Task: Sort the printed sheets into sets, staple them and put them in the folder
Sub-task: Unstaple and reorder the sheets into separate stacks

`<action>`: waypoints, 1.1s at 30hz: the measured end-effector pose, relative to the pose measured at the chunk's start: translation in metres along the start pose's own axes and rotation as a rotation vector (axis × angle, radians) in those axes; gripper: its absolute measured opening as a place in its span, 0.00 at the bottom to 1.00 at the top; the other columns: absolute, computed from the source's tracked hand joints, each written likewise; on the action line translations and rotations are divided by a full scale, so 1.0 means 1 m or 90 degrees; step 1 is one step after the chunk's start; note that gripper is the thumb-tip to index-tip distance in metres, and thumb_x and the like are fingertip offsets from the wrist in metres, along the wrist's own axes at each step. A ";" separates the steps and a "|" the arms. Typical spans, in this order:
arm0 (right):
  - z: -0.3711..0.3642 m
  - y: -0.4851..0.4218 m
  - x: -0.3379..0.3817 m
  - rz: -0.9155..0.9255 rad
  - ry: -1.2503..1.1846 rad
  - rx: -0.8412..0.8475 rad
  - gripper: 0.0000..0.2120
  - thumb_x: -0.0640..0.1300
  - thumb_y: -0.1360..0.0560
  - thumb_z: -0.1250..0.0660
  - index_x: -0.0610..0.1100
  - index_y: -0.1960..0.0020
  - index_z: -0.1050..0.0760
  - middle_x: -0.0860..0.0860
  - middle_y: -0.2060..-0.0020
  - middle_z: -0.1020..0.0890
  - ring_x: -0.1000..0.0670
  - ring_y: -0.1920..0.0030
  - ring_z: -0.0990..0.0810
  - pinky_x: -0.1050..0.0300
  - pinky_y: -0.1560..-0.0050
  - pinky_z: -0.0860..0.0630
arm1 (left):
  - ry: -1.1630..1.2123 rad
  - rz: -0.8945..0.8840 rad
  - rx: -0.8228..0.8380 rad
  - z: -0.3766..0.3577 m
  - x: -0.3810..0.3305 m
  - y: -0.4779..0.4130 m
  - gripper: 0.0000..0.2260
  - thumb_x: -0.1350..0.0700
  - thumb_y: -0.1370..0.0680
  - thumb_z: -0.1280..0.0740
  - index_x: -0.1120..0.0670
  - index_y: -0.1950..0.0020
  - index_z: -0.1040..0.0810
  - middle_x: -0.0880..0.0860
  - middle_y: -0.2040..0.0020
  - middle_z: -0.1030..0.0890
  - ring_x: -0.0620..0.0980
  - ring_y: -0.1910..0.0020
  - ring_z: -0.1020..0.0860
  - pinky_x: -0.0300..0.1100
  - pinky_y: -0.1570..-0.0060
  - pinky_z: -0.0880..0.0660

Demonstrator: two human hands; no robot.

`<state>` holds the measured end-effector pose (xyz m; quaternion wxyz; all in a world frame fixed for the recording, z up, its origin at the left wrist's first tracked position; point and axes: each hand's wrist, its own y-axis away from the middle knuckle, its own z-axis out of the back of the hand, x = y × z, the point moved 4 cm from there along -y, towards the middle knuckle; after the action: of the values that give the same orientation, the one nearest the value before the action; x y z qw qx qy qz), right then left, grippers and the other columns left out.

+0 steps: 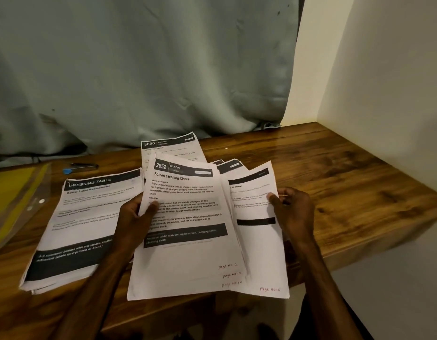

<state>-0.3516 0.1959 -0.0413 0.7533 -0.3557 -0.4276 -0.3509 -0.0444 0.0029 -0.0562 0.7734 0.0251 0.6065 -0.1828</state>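
Both hands held a fanned set of white printed sheets (188, 263) over the near edge of the brown wooden bench (340, 177). The left hand (136, 214) gripped the fan's left edge, thumb on the front sheet headed "Screen Cleaning Check". The right hand (294, 209) pinched the right edge of the rearmost white sheet (261, 256), hand-marked "Page No 5". Just left of the fan, a thick stack of printed sheets headed "DRESSING TABLE" (82, 224) lay flat on the bench. Behind the fan lay another printed sheet numbered 3800 (173, 146). A clear plastic folder with yellow inside (13, 192) lay at the far left edge, and a slim black object with a blue end (80, 167) lay near it. A grey-green curtain (138, 69) hung behind the bench.
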 end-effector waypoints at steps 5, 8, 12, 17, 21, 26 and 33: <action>-0.008 0.004 0.000 0.005 0.036 0.050 0.17 0.41 0.26 0.24 0.41 0.38 0.19 0.46 0.40 0.16 0.46 0.44 0.16 0.55 0.48 0.20 | -0.020 -0.031 -0.028 0.002 0.002 0.000 0.12 0.55 0.20 0.30 0.51 0.36 0.21 0.47 0.47 0.17 0.46 0.51 0.17 0.32 0.63 0.20; -0.004 0.003 0.002 0.000 0.048 0.020 0.15 0.41 0.25 0.25 0.41 0.38 0.19 0.46 0.40 0.16 0.45 0.43 0.16 0.61 0.51 0.24 | -0.041 -0.052 -0.055 0.004 0.006 -0.001 0.12 0.55 0.20 0.30 0.50 0.37 0.21 0.50 0.45 0.17 0.45 0.51 0.17 0.32 0.61 0.20; 0.005 0.000 0.005 0.004 0.049 -0.016 0.14 0.40 0.24 0.26 0.41 0.39 0.18 0.46 0.41 0.16 0.45 0.44 0.16 0.62 0.51 0.25 | -0.091 -0.054 -0.094 0.005 0.012 -0.004 0.12 0.54 0.19 0.32 0.53 0.36 0.22 0.54 0.40 0.17 0.55 0.47 0.17 0.51 0.50 0.17; 0.011 0.000 0.007 0.004 0.049 -0.042 0.14 0.41 0.23 0.27 0.41 0.38 0.19 0.46 0.40 0.17 0.43 0.43 0.16 0.62 0.52 0.25 | -0.151 -0.076 -0.100 0.000 0.010 -0.001 0.13 0.51 0.18 0.33 0.54 0.36 0.26 0.54 0.42 0.17 0.55 0.50 0.17 0.48 0.55 0.18; 0.013 0.001 0.005 0.019 0.050 -0.055 0.13 0.41 0.23 0.27 0.41 0.39 0.18 0.46 0.40 0.16 0.44 0.45 0.15 0.70 0.58 0.28 | -0.171 -0.088 -0.099 -0.001 0.005 0.003 0.12 0.49 0.18 0.35 0.53 0.38 0.27 0.49 0.47 0.19 0.46 0.58 0.19 0.35 0.62 0.24; 0.014 0.001 0.004 0.026 0.028 -0.062 0.13 0.40 0.24 0.26 0.40 0.40 0.18 0.45 0.41 0.16 0.44 0.45 0.15 0.60 0.52 0.23 | -0.182 -0.083 -0.090 -0.004 -0.001 0.006 0.10 0.50 0.17 0.35 0.53 0.39 0.28 0.48 0.48 0.21 0.40 0.59 0.21 0.35 0.64 0.24; 0.025 -0.003 0.001 0.005 -0.014 -0.070 0.14 0.39 0.24 0.26 0.39 0.40 0.19 0.45 0.41 0.16 0.44 0.45 0.15 0.65 0.54 0.24 | -0.169 -0.089 -0.104 -0.003 -0.005 0.007 0.17 0.49 0.16 0.37 0.57 0.31 0.29 0.49 0.45 0.22 0.44 0.58 0.21 0.36 0.63 0.25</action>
<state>-0.3639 0.2147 -0.0305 0.7293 -0.4020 -0.4145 -0.3669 -0.0458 0.0111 -0.0530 0.8315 -0.1041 0.5123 -0.1879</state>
